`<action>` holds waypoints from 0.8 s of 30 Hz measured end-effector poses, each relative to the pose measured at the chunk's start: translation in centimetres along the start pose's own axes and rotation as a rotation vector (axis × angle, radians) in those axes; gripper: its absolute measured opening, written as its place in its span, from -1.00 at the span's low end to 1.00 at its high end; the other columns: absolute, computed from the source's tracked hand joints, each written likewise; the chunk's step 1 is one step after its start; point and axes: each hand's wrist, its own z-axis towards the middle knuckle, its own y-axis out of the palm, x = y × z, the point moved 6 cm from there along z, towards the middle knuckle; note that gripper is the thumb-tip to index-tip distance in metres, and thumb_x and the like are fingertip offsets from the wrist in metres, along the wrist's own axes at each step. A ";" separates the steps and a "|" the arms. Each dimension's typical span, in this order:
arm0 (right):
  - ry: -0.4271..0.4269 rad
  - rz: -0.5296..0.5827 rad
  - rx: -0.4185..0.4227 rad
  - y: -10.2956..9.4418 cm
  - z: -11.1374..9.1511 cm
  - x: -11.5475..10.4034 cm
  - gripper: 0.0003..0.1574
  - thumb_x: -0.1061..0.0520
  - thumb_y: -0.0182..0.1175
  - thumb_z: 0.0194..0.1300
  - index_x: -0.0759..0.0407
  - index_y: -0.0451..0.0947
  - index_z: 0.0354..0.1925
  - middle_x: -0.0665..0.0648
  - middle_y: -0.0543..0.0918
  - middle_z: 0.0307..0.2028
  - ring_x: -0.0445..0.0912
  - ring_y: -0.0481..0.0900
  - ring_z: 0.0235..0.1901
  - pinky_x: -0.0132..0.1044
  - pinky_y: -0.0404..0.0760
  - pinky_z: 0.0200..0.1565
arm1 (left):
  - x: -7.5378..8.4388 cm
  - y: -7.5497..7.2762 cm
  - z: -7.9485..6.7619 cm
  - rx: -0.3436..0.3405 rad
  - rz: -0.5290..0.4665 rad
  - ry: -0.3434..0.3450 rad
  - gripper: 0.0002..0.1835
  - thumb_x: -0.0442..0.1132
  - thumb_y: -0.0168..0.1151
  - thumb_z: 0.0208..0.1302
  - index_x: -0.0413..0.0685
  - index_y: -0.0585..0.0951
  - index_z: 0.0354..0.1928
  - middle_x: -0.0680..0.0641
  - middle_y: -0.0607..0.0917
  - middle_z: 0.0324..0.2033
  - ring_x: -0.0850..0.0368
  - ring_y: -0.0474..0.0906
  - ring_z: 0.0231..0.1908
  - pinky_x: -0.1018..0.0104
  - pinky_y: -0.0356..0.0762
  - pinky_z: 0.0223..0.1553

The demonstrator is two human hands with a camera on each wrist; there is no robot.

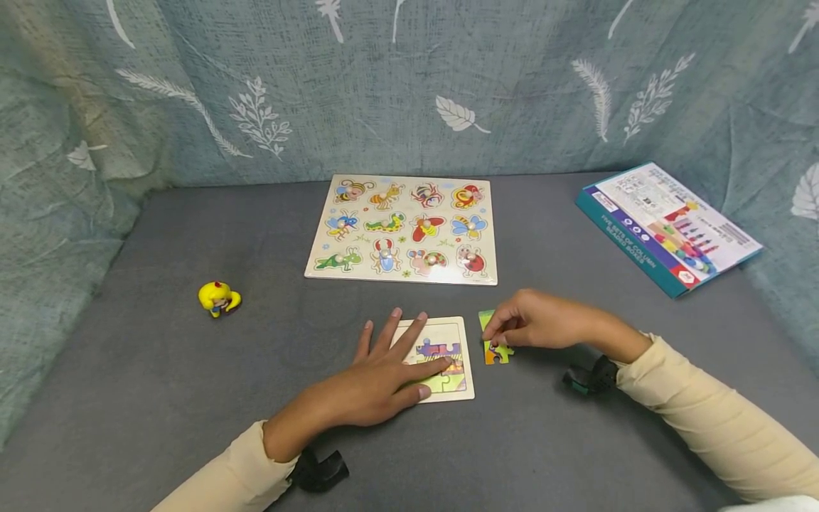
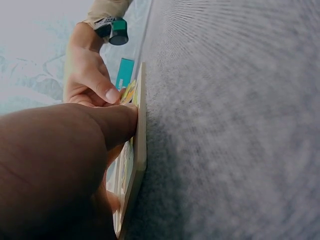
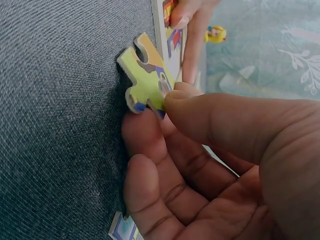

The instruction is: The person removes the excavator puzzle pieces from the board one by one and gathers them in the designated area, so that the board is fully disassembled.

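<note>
left hand point(image 1: 384, 382) spread flat on one small puzzle board point(image 1: 469, 385), lower center, right hand point(image 1: 536, 320) pinching one puzzle piece point(image 3: 145, 80) just right, one insect board point(image 1: 412, 242) center, one figurine point(image 1: 218, 299) left, one box point(image 1: 672, 229) upper right

A hand could pass over the counter point(image 1: 281, 320) between the yellow-haired figurine point(image 1: 217, 299) and the left hand point(image 1: 384, 380), or between the right hand point(image 1: 534, 320) and the box point(image 1: 672, 227). Only a narrow gap parts the puzzle tray point(image 1: 469, 334) from the piece point(image 1: 495, 355) in the right hand. The left hand blocks the tray's left side; beyond, the insect board point(image 1: 448, 279) and curtain point(image 1: 384, 92) stand in the way.
</note>
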 end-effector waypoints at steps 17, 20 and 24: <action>-0.023 -0.008 0.028 -0.2 -0.1 -0.1 -0.82 0.38 0.19 0.31 0.30 0.70 -0.17 0.04 0.72 -0.29 -0.22 0.58 -0.33 -0.32 0.59 -0.26 | 0.1 0.2 0.0 0.010 -0.017 0.016 -0.51 0.02 -0.04 0.50 0.39 0.32 0.43 -0.11 -0.31 0.52 -0.18 -0.65 0.42 -0.35 -0.62 0.23; -0.027 -0.008 0.050 -0.3 0.2 -0.3 -0.83 0.36 0.20 0.31 0.29 0.70 -0.16 0.04 0.71 -0.29 -0.22 0.57 -0.34 -0.32 0.58 -0.27 | 0.1 0.3 0.0 0.011 -0.012 0.017 -0.52 0.02 -0.04 0.51 0.38 0.32 0.43 -0.12 -0.32 0.52 -0.18 -0.65 0.42 -0.35 -0.61 0.23; -0.021 -0.021 0.065 -0.3 0.9 -0.8 -0.82 0.31 0.21 0.33 0.25 0.70 -0.13 0.01 0.71 -0.29 -0.22 0.57 -0.35 -0.32 0.57 -0.27 | 0.2 0.3 0.0 0.011 0.004 0.022 -0.52 0.01 -0.05 0.52 0.36 0.33 0.43 -0.15 -0.31 0.51 -0.18 -0.64 0.42 -0.36 -0.60 0.23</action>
